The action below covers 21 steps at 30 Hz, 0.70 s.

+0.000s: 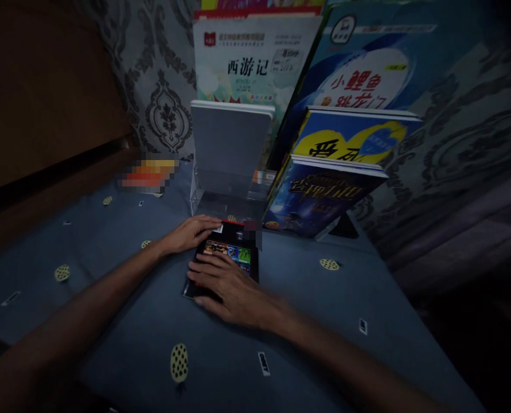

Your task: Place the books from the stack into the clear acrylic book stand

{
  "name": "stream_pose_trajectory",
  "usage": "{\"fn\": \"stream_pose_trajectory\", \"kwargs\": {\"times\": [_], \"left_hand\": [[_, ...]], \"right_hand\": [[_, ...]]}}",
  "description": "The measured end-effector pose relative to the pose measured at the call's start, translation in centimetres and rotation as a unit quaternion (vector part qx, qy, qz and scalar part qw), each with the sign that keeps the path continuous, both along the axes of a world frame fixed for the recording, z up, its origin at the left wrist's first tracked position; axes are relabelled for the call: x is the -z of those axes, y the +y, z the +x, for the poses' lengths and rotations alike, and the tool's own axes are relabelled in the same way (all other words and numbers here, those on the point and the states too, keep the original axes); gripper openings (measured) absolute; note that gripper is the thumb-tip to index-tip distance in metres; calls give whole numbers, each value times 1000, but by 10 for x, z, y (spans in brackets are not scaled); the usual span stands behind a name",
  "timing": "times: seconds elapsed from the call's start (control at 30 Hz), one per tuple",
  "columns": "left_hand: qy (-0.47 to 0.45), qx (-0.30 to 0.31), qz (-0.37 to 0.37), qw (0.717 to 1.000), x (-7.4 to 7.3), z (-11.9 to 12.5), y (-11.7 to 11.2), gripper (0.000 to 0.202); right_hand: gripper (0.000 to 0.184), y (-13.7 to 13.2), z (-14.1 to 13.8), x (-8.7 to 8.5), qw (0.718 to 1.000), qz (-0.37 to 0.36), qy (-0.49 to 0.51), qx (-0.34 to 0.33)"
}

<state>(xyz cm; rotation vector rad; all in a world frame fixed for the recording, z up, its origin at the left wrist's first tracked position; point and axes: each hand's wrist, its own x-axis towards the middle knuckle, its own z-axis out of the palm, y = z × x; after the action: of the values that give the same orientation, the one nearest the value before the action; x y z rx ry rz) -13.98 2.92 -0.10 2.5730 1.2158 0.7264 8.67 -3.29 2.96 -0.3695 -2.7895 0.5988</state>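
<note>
A thin black book-like item (pixel 227 234) with a red far edge and small colour pictures on its face lies on the tablecloth in front of me. Whether it is a book or a flat case, I cannot tell. At its far left corner, my left hand (pixel 191 234) rests with the fingers stretched out over the edge. My right hand (pixel 231 289) lies across its near half, palm down and fingers spread, hiding part of the pictures. Neither hand is wrapped around anything.
Just beyond stands a clear bookend (pixel 229 183) with a plain grey-white board (pixel 231 137). Several children's books lean upright behind and to the right, a dark blue book (pixel 324 198) foremost. A blurred orange item (pixel 149 175) lies left, near the brown wooden panel (pixel 44 103).
</note>
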Motion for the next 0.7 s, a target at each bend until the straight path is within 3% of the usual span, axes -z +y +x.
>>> {"fn": "stream_pose_trajectory", "kwargs": {"times": [0.2, 0.4, 0.7], "left_hand": [[2, 3, 1, 1000, -1, 1, -1, 37], [9, -11, 9, 1000, 0, 2, -3, 37], [16, -16, 35, 999, 2, 4, -5, 36]], "right_hand": [[42, -19, 10, 2, 999, -30, -3, -30], [43, -19, 16, 2, 998, -51, -9, -42], [45, -3, 22, 11, 998, -49, 0, 35]]}}
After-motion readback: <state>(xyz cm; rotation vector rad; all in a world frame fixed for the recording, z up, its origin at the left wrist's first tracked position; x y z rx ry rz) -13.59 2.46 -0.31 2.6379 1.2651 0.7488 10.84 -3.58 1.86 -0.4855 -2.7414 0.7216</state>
